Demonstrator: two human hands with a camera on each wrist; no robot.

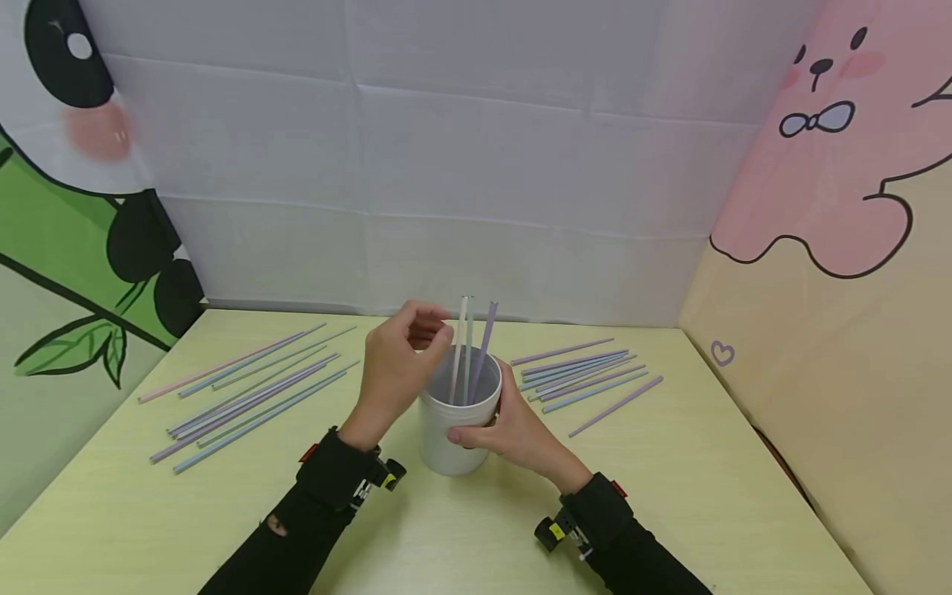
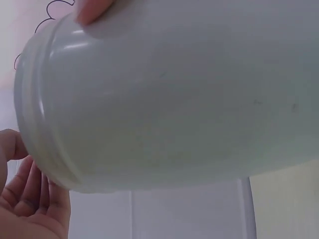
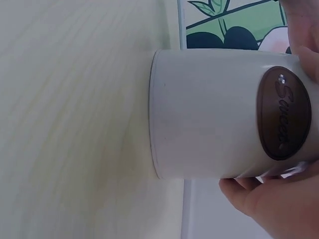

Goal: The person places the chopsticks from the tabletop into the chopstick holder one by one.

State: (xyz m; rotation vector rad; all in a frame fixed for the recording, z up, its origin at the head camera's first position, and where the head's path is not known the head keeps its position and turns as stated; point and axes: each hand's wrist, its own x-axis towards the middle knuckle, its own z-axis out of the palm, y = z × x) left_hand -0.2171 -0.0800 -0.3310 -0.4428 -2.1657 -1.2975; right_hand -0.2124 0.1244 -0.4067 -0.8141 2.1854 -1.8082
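The step in hand looks to be standing straws in the white cup [image 1: 448, 442], upright at the centre of the frame with three straws [image 1: 468, 351] inside; the right hand [image 1: 516, 428] steadies it, fingers wrapped round its side. The left hand [image 1: 405, 359] is beside the rim, fingers loosely curved and apart from the thumb, pinching nothing visible. A next move probably calls for one straw from the left-hand spread [image 1: 245, 407] on the tabletop [image 1: 416, 537].
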